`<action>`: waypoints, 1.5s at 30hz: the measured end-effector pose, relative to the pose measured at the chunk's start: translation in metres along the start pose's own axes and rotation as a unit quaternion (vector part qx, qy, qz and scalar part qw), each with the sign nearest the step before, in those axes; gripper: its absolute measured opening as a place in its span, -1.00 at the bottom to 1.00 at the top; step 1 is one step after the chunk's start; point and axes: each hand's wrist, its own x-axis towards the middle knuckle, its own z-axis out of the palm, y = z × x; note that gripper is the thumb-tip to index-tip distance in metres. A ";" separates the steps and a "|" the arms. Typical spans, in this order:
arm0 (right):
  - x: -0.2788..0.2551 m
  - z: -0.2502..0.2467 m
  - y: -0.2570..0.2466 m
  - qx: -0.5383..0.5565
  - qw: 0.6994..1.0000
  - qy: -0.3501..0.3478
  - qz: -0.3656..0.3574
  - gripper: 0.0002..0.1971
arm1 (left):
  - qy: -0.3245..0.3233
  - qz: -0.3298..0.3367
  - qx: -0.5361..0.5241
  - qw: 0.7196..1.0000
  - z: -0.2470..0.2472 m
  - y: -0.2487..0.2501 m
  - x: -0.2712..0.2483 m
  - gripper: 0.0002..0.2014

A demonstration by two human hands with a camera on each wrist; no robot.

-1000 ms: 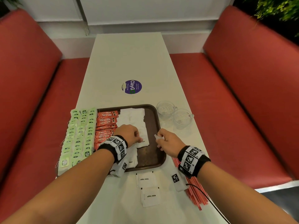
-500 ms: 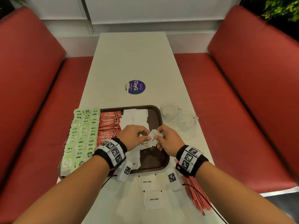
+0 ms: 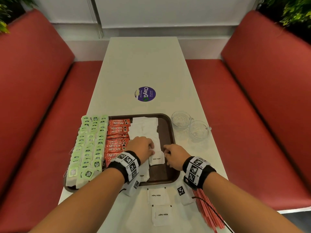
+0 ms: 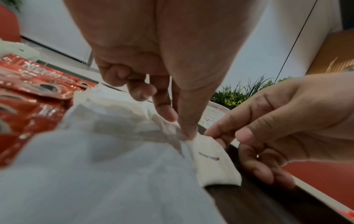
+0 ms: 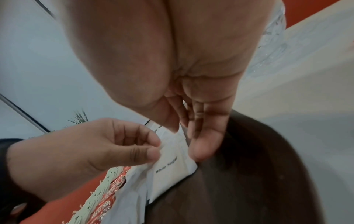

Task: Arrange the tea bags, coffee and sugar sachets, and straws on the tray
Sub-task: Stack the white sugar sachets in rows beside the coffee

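A brown tray (image 3: 161, 174) holds rows of green tea bags (image 3: 89, 145), red coffee sachets (image 3: 117, 138) and a column of white sugar sachets (image 3: 145, 130). One white sugar sachet (image 3: 156, 159) lies flat at the near end of that column. My left hand (image 3: 152, 151) pinches its left edge between thumb and forefinger (image 5: 153, 151). My right hand (image 3: 165, 151) touches its right edge with nearly straight fingers (image 5: 201, 148). The same sachet (image 4: 212, 163) rests on the dark tray floor (image 4: 258, 204). Two more sugar sachets (image 3: 157, 195) lie on the table, beside red straws (image 3: 208, 211).
Two glass cups (image 3: 180, 121) stand on the white table right of the tray. A round purple sticker (image 3: 145, 94) sits further up the table. Red bench seats (image 3: 252, 132) run along both sides. The tray's right strip (image 3: 165, 132) is bare.
Half a second ago both hands held the sugar sachet up over the tray. It now lies flat on the tray at the near end of the sugar column.
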 end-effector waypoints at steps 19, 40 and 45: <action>0.002 0.000 -0.012 -0.035 0.999 -0.025 -0.022 -0.82 | -0.017 0.083 0.032 0.996 0.000 -0.005 -0.028 -0.72; -0.115 0.043 -0.003 -0.324 0.934 -0.124 -0.086 -0.42 | -0.107 0.169 0.244 0.949 0.046 0.033 -0.113 -0.54; -0.117 0.045 0.000 -0.285 0.945 -0.126 -0.097 -0.53 | -0.110 0.151 0.227 0.956 0.041 0.036 -0.116 -0.56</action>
